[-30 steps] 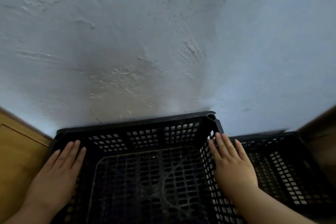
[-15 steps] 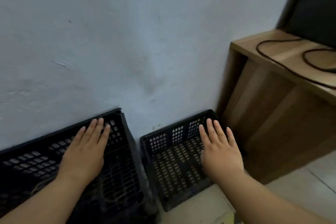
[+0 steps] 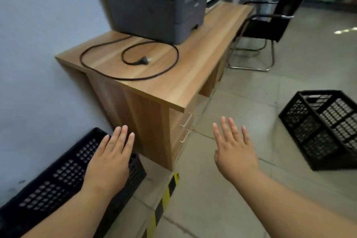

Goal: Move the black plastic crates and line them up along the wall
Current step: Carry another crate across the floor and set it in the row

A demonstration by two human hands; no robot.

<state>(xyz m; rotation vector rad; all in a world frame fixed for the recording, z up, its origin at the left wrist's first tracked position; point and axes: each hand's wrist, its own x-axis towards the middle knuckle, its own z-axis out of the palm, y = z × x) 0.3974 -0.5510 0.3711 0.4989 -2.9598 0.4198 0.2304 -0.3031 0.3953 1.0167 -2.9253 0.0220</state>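
Far left: pale wall point(image 3: 38, 48), with a black plastic crate point(image 3: 58, 176) on the floor along its base, right end just beside the wooden counter point(image 3: 193, 60).

Your left hand point(image 3: 110, 162) is over that crate's right end, palm down, fingers straight and close together, nothing gripped. Can't tell if the palm touches the rim or is just above it. Fingertips point toward the counter's side panel.

On the floor below the crate's corner: a strip of yellow-black hazard tape point(image 3: 164, 197) running down to the bottom edge.

Counter stands against the wall. On top: a dark grey printer point(image 3: 154, 2) at the far end, and a black power cord point(image 3: 131, 60) looped loosely on the near end, plug lying inside the loop. Two drawers with pale handles point(image 3: 185, 127) on the counter's right face.

Your right hand point(image 3: 233, 150) is in the air over bare tile floor point(image 3: 251, 102), palm down, fingers spread and extended, empty. Touching nothing.

Behind the counter, upper right: a black chair point(image 3: 270, 25) with a chrome sled frame.

Far right: second black crate point(image 3: 324, 129) out on the open floor, well apart from the wall and from the first crate, turned at an angle to the tile lines. Lattice walls, open top facing up; partly cut off by the frame edge. Not near either hand.

Background past the chair is blurred, can't make out details.
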